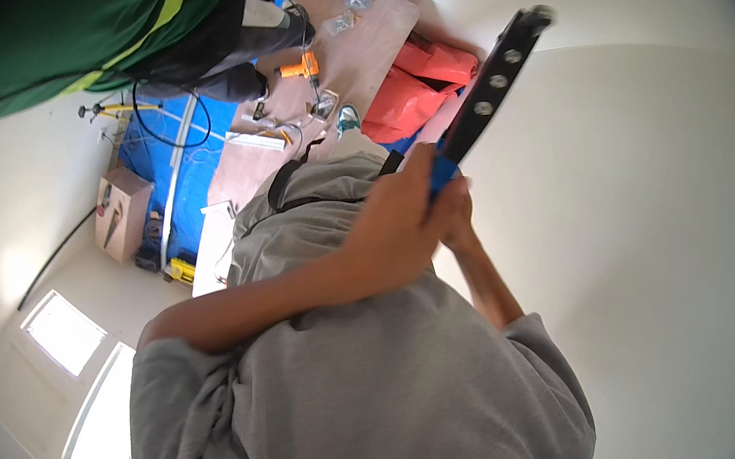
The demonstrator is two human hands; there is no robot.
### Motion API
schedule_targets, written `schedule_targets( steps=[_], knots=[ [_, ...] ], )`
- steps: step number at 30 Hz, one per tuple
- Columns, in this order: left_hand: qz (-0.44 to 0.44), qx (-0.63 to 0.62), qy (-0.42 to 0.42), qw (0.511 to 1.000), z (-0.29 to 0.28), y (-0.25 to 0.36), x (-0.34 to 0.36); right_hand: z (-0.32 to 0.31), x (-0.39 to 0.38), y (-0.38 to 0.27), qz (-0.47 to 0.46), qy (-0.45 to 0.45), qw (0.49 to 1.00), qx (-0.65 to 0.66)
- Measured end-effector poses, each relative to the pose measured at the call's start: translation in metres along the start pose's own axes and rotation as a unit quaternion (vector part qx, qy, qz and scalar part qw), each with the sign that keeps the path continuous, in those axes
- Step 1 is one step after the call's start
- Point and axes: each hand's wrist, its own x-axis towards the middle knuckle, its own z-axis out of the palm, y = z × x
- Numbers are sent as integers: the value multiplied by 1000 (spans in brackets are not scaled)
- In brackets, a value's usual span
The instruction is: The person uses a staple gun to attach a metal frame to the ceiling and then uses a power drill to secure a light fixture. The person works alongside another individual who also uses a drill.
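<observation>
Bent at the elbow (164, 331), the left forearm (255, 305) crosses the torso (373, 390) to the left hand (391, 231), its fingers curled in a grip. Just beside those fingers, partly hidden, is the right hand (456, 213), its forearm (488, 283) slanting below them.

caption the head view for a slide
Left hand gripping a dark tool, right hand close by, person in green beyond.

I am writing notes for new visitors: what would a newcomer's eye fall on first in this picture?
Probably the long black bar with silver fittings, slanting right of centre; the left hand holds it at its blue end, with the right hand close behind, partly hidden. Next might come the red sheeting at upper centre, and the orange power tool on the wooden board, near a co-worker in green at upper left.
</observation>
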Motion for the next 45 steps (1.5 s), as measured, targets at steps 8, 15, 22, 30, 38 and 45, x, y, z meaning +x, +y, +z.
schedule_targets(
  steps=[8, 15, 22, 30, 38, 45],
  knots=[
    [36, 35, -63, 997, -43, -58, -44, 80, 18, -11, 16, -241, 957, 160],
    [52, -4, -40, 998, -68, -105, -93, 125, 5, 11, -8, -218, 971, -100],
    [97, 2, -63, 993, -116, -143, -144, 172, -21, 32, 135, -213, 966, -55],
    [-4, -124, 50, 991, -166, -194, -205, 264, 21, 45, 207, -447, 849, -191],
    [-138, -125, 81, 979, -188, -222, -266, 307, 13, 89, 141, -560, 771, -268],
    [-117, -140, 166, 969, -177, -224, -281, 318, -11, 96, 73, -648, 724, -225]
  ],
)
